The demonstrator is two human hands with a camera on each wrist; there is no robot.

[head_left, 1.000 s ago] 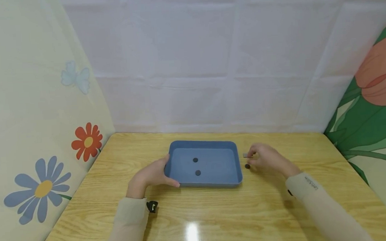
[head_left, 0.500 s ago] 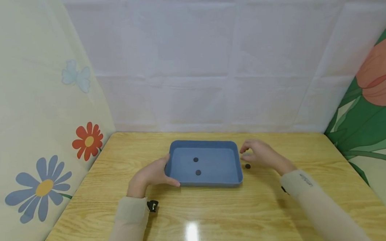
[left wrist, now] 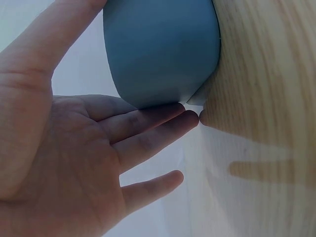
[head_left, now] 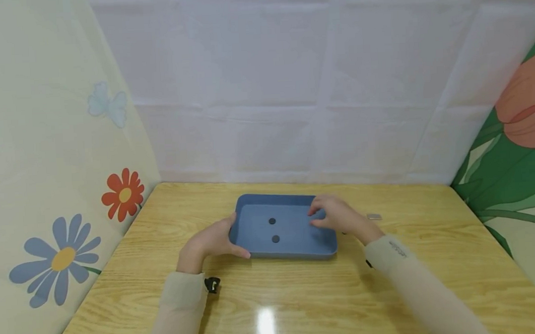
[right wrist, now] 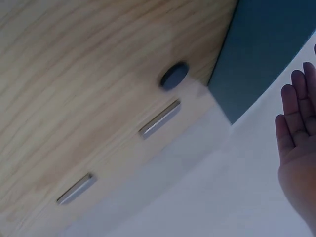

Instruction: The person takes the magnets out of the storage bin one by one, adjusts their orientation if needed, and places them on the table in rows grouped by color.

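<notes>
A shallow blue tray (head_left: 294, 238) lies on the table with two small dark discs (head_left: 272, 221) inside it. My left hand (head_left: 212, 239) holds its left end, thumb at the near corner and fingers along the side wall. In the left wrist view these fingers (left wrist: 148, 129) are extended against the tray wall (left wrist: 160, 52). Over the tray's right side hovers my right hand (head_left: 335, 216), thumb and forefinger apart with nothing visible between them. Another dark disc (right wrist: 174, 76) lies outside the tray, mostly hidden under that hand in the head view.
Two small silver bars (right wrist: 160, 118) lie on the table near the outer disc; the head view shows only one silver bar (head_left: 374, 216), right of my right wrist. A white cloth wall (head_left: 266, 137) stands behind the wooden table (head_left: 229, 310), with flower-printed cloths at both sides.
My right hand has moved left from beside the outer disc to over the tray, uncovering a silver bar on the right. The left hand and the tray stay in place.
</notes>
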